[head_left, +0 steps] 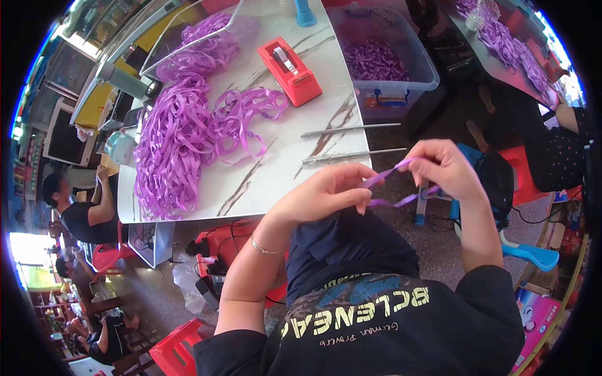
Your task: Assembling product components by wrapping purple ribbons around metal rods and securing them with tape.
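Observation:
A loop of purple ribbon (379, 182) is stretched between my two hands, just off the table's near right corner. My left hand (335, 188) has thumb and fingers closed on one end of it. Higher and to the right, my right hand (442, 164) pinches the other end, with the ribbon's lower strand hanging below its fingers. Beyond my hands, two thin metal rods (351, 130) stick out over the table's right edge. A large heap of purple ribbon loops (179, 138) covers the left part of the marble-patterned white table (251, 194).
A red tape dispenser (290, 72) stands on the table beyond the rods. Right of the table, a clear plastic bin (423, 75) holds small purple pieces. A wire-framed basket (216, 28) sits at the back. Other people work at the left and right. A red stool (179, 348) stands at lower left.

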Tool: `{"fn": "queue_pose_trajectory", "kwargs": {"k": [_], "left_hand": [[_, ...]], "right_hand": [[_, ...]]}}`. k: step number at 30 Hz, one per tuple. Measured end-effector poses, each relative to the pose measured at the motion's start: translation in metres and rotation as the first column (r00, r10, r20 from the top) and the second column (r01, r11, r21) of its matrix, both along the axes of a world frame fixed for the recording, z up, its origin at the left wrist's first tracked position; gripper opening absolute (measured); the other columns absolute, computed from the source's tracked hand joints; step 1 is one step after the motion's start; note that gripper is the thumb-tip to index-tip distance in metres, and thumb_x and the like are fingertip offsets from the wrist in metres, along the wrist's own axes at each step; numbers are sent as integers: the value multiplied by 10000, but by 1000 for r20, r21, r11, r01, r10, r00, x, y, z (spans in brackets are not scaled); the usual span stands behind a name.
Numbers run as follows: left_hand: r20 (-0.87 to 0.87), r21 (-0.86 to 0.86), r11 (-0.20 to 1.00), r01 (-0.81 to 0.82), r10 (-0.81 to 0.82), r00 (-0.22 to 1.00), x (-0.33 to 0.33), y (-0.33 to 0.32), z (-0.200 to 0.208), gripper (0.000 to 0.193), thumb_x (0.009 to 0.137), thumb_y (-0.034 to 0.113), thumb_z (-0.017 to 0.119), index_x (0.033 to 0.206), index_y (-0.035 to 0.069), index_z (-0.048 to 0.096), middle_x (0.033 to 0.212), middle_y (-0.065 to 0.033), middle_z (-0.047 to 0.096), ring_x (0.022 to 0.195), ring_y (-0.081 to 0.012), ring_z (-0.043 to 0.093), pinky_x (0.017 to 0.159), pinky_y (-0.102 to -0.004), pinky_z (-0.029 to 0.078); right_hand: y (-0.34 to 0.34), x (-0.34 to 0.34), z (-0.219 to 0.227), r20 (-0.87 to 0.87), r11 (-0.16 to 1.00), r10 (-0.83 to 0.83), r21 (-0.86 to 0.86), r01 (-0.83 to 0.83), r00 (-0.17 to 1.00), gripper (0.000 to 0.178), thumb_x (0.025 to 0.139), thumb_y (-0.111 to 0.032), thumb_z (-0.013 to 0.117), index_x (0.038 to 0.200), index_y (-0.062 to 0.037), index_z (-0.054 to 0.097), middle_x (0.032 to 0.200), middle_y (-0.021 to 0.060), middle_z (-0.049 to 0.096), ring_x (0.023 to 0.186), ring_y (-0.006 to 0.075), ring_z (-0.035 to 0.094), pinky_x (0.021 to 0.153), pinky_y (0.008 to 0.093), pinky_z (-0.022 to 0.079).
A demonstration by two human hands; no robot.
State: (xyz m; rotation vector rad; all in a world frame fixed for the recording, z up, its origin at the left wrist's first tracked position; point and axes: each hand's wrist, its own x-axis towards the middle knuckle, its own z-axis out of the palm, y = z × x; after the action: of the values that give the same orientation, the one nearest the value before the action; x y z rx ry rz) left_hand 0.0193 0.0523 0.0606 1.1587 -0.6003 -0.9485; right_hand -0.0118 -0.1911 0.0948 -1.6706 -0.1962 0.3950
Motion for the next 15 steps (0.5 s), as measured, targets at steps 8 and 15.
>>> {"fn": "queue_pose_trajectory", "kwargs": {"k": [8, 15], "left_hand": [[-103, -67, 998, -11, 4, 995, 1, 2, -6, 273, 885, 64, 502, 1140, -32, 486, 911, -99, 616, 808, -111, 583, 700, -229, 474], [-199, -1, 998, -62, 60, 978, 2, -4, -11, 284, 891, 110, 524, 1153, 3, 512, 894, -67, 637, 735, -61, 564, 668, -186, 459]], "right_hand": [[-31, 3, -20, 97, 977, -175, 137, 161, 980, 162, 888, -192, 551, 908, -45, 617, 674, -22, 558, 575, -11, 430, 475, 146, 255], [-52, -1, -28, 116, 910, -359, 265, 319, 926, 170, 912, -199, 512, 930, -50, 592, 670, -23, 510, 528, -13, 343, 444, 145, 217]]}}
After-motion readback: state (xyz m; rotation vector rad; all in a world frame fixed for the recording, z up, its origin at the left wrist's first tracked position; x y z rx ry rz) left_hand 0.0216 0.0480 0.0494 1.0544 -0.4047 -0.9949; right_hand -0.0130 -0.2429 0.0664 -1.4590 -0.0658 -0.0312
